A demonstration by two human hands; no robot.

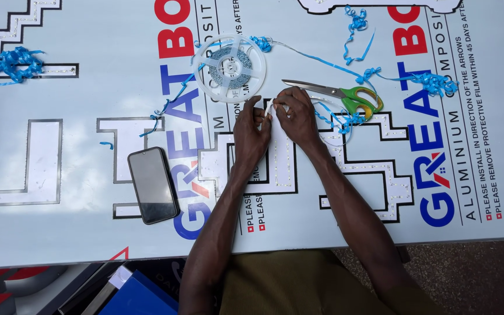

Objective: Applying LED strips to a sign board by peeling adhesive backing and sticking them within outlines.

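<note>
At centre frame the left hand (251, 137) and right hand (296, 118) meet fingertip to fingertip, each grip pinching the white strip (270, 108), whose long axis runs up-left toward the reel (230, 67).

a: what's the person wearing?
b: olive-brown clothing at the lower edge of the view, plain, no pattern
a: sleeves?
b: none over the forearms; left hand (251, 135) and right hand (298, 118) bare, no gloves, rings or watch

Your phone (153, 185), a dark blank rectangular screen, lies lower left of centre on the white printed panel (485, 105) with red-blue lettering.
</note>
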